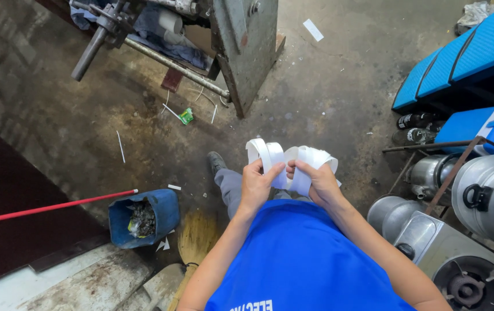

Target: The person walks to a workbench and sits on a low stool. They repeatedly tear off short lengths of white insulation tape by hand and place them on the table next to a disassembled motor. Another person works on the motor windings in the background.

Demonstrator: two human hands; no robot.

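I stand on a stained concrete floor, looking down over my blue shirt. Both hands are raised in front of my chest, gripping a curled white strip of tape-like material [290,158]. My left hand [257,183] pinches the left loops with thumb and fingers. My right hand [316,181] clasps the crumpled right part, its thumb touching the left thumb. The strip loops above my fingers. My dark shoe [216,162] shows just beyond the left hand.
A blue bin [146,217] full of scrap sits at lower left, beside a broom head [196,236] and a red handle [51,207]. A metal machine stand [247,52] stands ahead. Metal canisters [489,196] and a burner [466,282] crowd the right, below blue panels [460,63].
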